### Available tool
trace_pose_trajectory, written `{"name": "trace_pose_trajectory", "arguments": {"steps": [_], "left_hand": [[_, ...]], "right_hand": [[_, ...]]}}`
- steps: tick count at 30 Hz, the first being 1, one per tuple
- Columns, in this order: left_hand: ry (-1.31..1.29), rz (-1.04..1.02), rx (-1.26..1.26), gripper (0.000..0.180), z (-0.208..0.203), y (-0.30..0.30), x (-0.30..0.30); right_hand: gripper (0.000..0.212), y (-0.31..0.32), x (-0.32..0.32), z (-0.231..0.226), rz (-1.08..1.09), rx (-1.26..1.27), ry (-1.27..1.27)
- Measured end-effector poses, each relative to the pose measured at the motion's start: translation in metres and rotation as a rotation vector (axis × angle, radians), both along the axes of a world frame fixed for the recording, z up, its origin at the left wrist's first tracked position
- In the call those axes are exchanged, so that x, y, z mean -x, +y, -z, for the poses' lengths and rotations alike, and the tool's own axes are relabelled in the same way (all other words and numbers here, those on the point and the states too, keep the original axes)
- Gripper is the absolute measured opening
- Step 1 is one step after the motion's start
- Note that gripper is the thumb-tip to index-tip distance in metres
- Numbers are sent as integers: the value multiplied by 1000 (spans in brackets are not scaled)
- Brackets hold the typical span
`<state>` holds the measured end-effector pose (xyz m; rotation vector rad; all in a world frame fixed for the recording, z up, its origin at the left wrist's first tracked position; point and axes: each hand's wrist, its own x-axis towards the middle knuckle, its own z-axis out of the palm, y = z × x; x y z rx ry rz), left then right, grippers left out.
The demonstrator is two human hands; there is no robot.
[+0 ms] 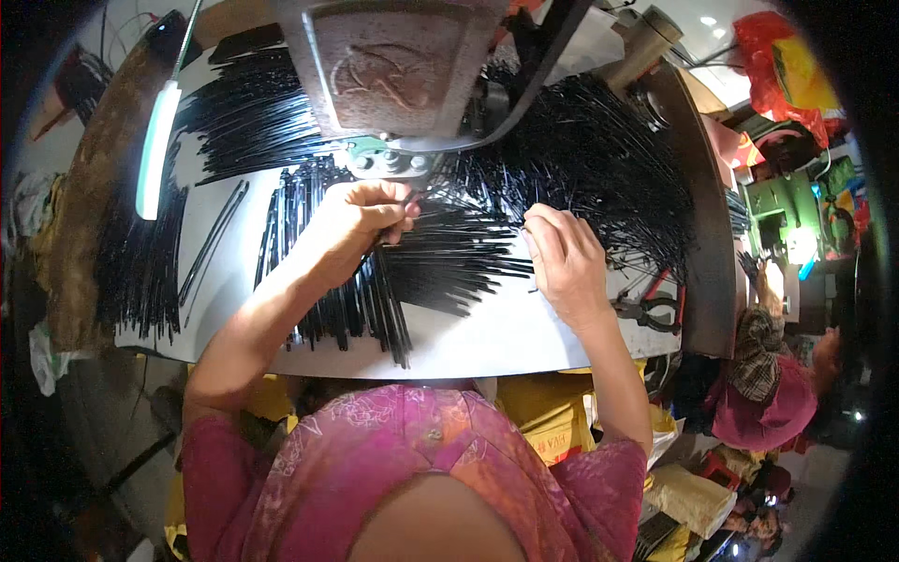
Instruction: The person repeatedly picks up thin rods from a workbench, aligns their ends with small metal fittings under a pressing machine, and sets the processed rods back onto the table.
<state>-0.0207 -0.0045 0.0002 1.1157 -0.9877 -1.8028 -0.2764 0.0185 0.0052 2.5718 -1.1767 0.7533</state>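
My left hand (367, 220) is closed in a pinch just below the machine's working point, with a thin black rod (372, 253), much like an umbrella rib, in its fingers. My right hand (567, 258) is bent closed at the right ends of a fanned bundle of black rods (449, 267). A short dark end shows at its fingertips; the rest of what it grips is hidden. Under and beside my left forearm lies another row of black rods (342, 314). Above both hands stands the brown metal machine head (398, 70) with a bolted plate (389, 164) at its lower end.
Black rods are heaped at the back left (253, 112), far left (145, 253) and back right (599, 150) of the white table (487, 342). Red-handled pliers (651, 309) lie at the right edge. A white lamp (157, 150) hangs left. Another person (763, 393) sits at right.
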Motion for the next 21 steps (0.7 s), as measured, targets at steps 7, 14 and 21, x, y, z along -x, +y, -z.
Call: {"name": "trace_pose_trajectory", "arguments": {"steps": [7,14,21], "left_hand": [[205,-27,-92,8,2,6,-11],[-22,-8,-63,9,-2,7,-4],[-90,73,11,11,-7,10,-1]], "right_hand": [[16,-13,-49,0,26,-284,-401],[14,-21,-69,-4,-24,-981,-850],[11,-25,-79,-8,-70,-1193,-926]]}}
